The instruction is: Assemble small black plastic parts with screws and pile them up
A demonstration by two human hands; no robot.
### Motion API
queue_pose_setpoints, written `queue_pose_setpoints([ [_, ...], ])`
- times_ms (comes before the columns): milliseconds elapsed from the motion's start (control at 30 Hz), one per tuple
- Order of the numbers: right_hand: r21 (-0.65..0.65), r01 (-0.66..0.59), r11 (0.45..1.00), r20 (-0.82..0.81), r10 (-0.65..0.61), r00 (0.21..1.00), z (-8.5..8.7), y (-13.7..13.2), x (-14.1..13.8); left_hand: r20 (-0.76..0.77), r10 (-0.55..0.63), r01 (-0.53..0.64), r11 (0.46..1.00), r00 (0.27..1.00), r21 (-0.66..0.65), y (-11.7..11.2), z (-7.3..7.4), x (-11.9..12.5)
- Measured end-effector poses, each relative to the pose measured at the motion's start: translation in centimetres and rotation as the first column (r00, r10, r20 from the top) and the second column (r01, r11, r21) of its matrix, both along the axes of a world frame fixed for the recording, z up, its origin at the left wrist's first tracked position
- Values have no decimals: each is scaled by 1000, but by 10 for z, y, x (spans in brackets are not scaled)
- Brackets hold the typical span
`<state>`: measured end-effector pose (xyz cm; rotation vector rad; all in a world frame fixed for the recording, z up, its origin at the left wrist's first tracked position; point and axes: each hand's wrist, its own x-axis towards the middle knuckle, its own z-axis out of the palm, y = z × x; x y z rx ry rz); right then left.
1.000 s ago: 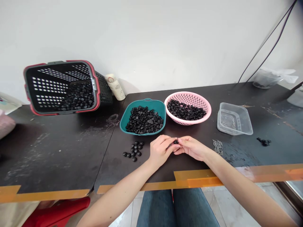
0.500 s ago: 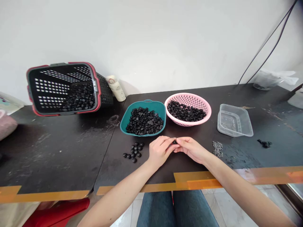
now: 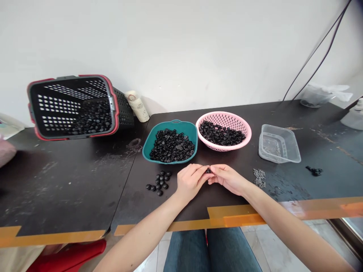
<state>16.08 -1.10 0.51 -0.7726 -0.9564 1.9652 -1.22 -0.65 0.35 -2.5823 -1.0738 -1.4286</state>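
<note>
Between the fingertips of my left hand and my right hand is a small black round part, mostly covered by the fingers. Both hands are closed in a pinch on it, just above the table. Left of my left hand lies a loose group of black round caps. A teal basin full of small black discs stands beyond my left hand. Touching or nearly touching it, a pink perforated basket holds more black parts. To the right of my right hand is a small pile of metal pins or screws.
A clear plastic tub with a few metal pieces stands at right, near a small black heap. At left a dark basket lies tipped, holding black parts, beside a white bottle. Orange tape runs along the table edge.
The view has shifted very slightly, so things sit a little further left. Both hands keep their pinch on the small black part, with hardly any visible motion.
</note>
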Motion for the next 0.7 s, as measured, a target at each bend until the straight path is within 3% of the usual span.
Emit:
queue_pose_setpoints([
  [133, 9, -26, 1000, -17, 26, 1000, 0, 1, 1, -1, -18, 18, 1000, 1000, -5, -1, -1, 0],
  [400, 42, 50, 998, -30, -49, 998, -8, -1, -4, 25, -38, 38, 999, 999, -11, 0, -2, 1],
  [700, 93, 136, 986, -17, -135, 991, -1, -8, -12, 70, -58, 61, 997, 996, -42, 1, 0, 1],
])
